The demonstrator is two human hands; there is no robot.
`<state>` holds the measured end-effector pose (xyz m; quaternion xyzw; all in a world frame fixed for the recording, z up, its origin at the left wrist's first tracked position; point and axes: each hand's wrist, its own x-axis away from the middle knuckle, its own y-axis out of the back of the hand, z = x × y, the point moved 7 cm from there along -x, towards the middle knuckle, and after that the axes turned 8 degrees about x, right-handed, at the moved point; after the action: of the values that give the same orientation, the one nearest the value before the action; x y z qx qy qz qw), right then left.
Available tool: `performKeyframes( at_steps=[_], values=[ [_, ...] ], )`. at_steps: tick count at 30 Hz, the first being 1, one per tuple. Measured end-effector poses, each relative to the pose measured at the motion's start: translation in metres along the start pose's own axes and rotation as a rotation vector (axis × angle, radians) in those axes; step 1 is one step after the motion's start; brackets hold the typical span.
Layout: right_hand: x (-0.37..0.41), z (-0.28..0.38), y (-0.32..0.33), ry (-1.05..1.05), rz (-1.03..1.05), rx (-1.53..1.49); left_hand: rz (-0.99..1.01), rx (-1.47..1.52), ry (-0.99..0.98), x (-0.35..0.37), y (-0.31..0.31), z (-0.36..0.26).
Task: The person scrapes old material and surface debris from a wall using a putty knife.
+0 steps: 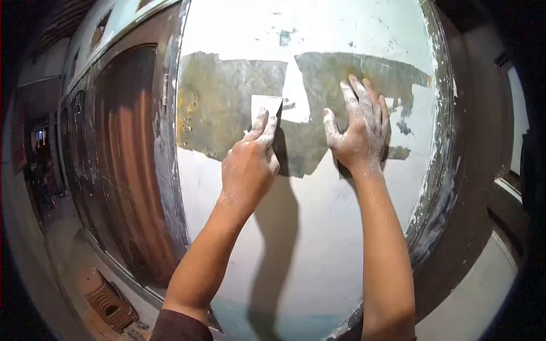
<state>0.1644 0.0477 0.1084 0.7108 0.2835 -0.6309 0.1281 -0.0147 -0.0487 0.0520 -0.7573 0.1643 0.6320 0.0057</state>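
Note:
A small white flat piece [266, 106], like a sheet or pad, is pressed to the wall under the fingers of my left hand [250, 154]. Two of those fingers are stretched over it, the others curled in. My right hand [362, 126] lies with fingers spread on the wall, holding nothing. Whitish dust covers both hands. Behind them runs a grey-green bare patch [222, 85] with a white strip between its two parts. White coating [324, 227] surrounds the patch above and below.
Left of the wall panel stands a brown wooden door [128, 165] with a curved top. A brown plastic chair [108, 301] is on the floor at lower left. Scraped trim [435, 170] edges the panel at right, with dark woodwork [483, 170] beyond.

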Motion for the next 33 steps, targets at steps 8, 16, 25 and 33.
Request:
performKeyframes(
  at_steps=[8,16,25,33],
  values=[
    [-0.002,-0.001,-0.004,-0.002,0.002,-0.001,0.08,0.047,0.063,0.048,-0.005,0.004],
    [-0.002,0.0,-0.002,0.003,-0.021,-0.019,0.051,0.015,0.069,0.038,-0.006,0.0],
    [-0.003,0.0,-0.002,0.017,-0.036,0.012,0.037,0.057,0.065,0.034,-0.006,0.003],
    [-0.002,-0.001,-0.004,0.0,-0.015,0.004,0.076,0.1,0.14,0.027,-0.006,-0.001]
  ],
)
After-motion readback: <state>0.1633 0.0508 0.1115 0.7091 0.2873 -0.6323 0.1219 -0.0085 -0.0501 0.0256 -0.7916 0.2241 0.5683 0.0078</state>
